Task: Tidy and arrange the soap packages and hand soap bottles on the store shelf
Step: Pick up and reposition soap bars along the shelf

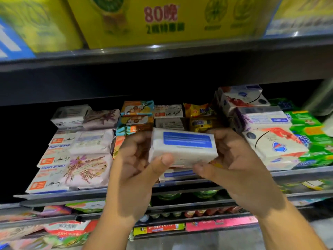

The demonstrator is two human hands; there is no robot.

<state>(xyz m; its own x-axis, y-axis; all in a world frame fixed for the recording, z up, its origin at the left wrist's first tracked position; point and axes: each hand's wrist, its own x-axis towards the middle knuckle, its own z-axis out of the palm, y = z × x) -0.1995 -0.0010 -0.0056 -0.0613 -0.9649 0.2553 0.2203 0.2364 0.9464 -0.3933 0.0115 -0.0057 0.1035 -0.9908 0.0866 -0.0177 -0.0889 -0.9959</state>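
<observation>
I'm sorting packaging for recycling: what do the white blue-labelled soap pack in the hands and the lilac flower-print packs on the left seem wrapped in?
White rectangular soap pack with blue label: probably smooth plastic film, given its soft edges and slight sheen; blur leaves it open. Lilac flower-print soap packs: likely matte paper wrap, showing creases.
</observation>
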